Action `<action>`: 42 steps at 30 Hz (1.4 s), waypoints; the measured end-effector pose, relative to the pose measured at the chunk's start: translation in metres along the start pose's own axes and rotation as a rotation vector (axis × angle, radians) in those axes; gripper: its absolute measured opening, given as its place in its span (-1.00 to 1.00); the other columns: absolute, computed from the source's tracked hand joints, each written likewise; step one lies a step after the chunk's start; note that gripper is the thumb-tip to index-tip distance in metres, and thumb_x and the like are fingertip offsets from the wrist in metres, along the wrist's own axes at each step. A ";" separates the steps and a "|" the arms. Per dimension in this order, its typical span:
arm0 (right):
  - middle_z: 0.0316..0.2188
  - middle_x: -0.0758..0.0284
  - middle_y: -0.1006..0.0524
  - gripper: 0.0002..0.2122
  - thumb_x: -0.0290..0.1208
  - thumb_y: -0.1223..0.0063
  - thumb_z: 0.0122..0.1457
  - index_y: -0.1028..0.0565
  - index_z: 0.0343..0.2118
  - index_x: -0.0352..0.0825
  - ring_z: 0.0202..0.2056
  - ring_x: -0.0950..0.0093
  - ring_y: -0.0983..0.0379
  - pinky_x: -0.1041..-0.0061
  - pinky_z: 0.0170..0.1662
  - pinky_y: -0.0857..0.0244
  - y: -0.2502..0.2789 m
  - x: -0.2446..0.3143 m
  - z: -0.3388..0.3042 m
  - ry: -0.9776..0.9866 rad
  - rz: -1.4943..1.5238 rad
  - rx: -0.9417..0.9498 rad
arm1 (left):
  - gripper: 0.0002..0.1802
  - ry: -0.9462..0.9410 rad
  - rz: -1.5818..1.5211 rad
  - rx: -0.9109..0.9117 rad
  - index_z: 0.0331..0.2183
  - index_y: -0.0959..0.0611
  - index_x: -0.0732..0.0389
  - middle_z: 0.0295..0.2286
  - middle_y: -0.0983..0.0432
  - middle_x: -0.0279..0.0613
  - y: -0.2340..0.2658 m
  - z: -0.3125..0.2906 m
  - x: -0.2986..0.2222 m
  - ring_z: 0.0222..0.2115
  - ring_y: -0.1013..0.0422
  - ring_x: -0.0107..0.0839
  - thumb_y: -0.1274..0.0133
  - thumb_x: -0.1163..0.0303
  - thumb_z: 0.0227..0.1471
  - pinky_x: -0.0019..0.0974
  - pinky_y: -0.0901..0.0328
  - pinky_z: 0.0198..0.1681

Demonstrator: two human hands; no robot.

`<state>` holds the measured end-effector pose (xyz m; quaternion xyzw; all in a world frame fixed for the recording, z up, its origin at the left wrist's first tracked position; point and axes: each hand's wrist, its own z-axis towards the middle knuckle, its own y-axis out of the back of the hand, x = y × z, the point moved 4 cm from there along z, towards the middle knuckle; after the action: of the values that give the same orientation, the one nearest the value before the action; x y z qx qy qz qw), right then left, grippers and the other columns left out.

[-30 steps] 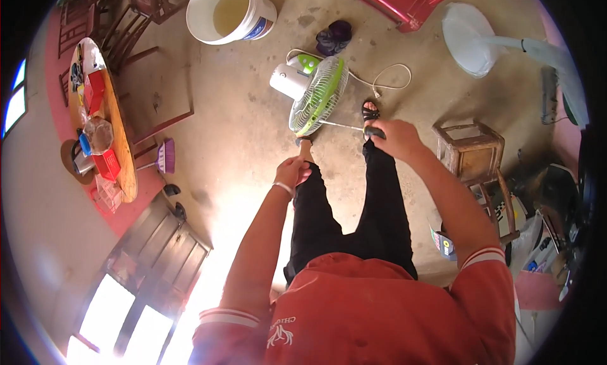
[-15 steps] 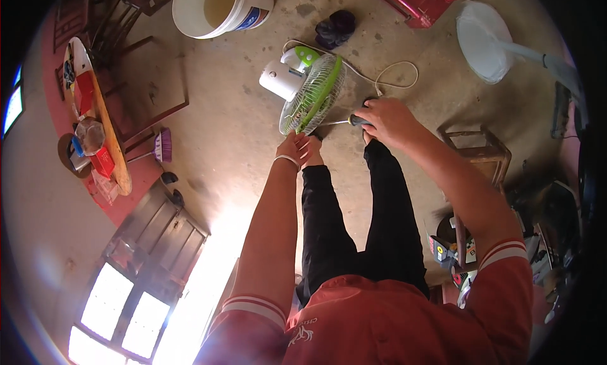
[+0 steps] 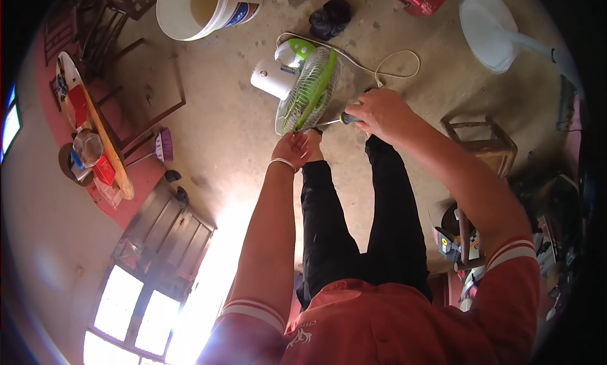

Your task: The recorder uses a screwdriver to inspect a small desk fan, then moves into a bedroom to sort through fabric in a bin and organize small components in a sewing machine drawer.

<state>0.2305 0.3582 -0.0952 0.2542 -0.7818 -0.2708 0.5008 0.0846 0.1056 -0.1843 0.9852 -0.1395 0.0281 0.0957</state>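
A white and green electric fan (image 3: 276, 78) lies on its side on the floor in front of me. Its round wire guard (image 3: 311, 90) has a bright green rim band. At the guard's near edge, my left hand (image 3: 294, 150) has its fingers closed on the rim. My right hand (image 3: 384, 115) grips the dark handle of a screwdriver (image 3: 347, 118). The thin metal shaft points left, toward the guard's edge beside my left fingers. Whether its tip touches a screw there is too small to tell.
A power cord (image 3: 397, 76) loops behind the fan. Farther off are a white bucket (image 3: 243, 9), a dark crumpled bag (image 3: 330, 19) and a white round-based stand (image 3: 485, 33). A wooden stool (image 3: 484, 147) stands at right, a cluttered table (image 3: 104, 137) at left.
My right hand has moved slightly left with the screwdriver, bringing its shaft closer to my left fingers. The left hand keeps its place on the guard's rim; the whole view has shifted slightly.
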 end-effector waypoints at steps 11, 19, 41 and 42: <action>-0.54 0.36 -0.45 -0.90 -0.38 -0.12 -0.12 -0.47 -0.51 -0.22 -0.41 0.37 -0.47 0.32 -0.41 -0.30 0.000 -0.008 0.009 0.080 -0.036 -0.082 | -0.73 0.025 0.001 0.004 -0.36 -0.53 0.24 -0.48 -0.48 -0.22 -0.005 -0.011 -0.001 -0.32 -0.40 -0.20 0.05 0.21 0.06 -0.09 -0.25 -0.05; -0.65 0.36 -0.48 -0.93 -0.41 -0.07 -0.15 -0.51 -0.65 -0.26 -0.49 0.43 -0.49 0.40 -0.46 -0.33 0.018 0.025 0.057 0.108 -0.203 -0.071 | -0.74 0.011 -0.007 -0.005 -0.35 -0.53 0.23 -0.47 -0.48 -0.24 -0.004 -0.015 -0.003 -0.31 -0.38 -0.25 0.01 0.22 0.06 -0.10 -0.24 -0.04; -0.63 0.34 -0.52 -0.80 -0.24 -0.09 -0.13 -0.53 -0.57 -0.30 -0.62 0.51 -0.42 0.51 -0.56 -0.32 -0.007 -0.028 0.074 -0.516 0.543 0.845 | -0.76 0.014 -0.067 -0.117 -0.36 -0.54 0.19 -0.49 -0.49 -0.30 0.001 -0.016 0.004 -0.31 -0.38 -0.29 -0.02 0.22 0.04 -0.03 -0.22 -0.03; -0.63 0.35 -0.51 -0.79 -0.23 -0.08 -0.12 -0.52 -0.57 -0.30 -0.63 0.53 -0.40 0.52 -0.57 -0.30 -0.011 -0.031 0.071 -0.613 0.647 0.884 | -0.76 0.011 -0.067 -0.108 -0.36 -0.54 0.19 -0.49 -0.49 -0.30 0.000 -0.018 0.004 -0.31 -0.38 -0.29 -0.02 0.22 0.04 -0.03 -0.22 -0.03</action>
<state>0.1782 0.3830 -0.1471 0.0985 -0.9654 0.1829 0.1579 0.0875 0.1082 -0.1663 0.9826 -0.1073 0.0226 0.1502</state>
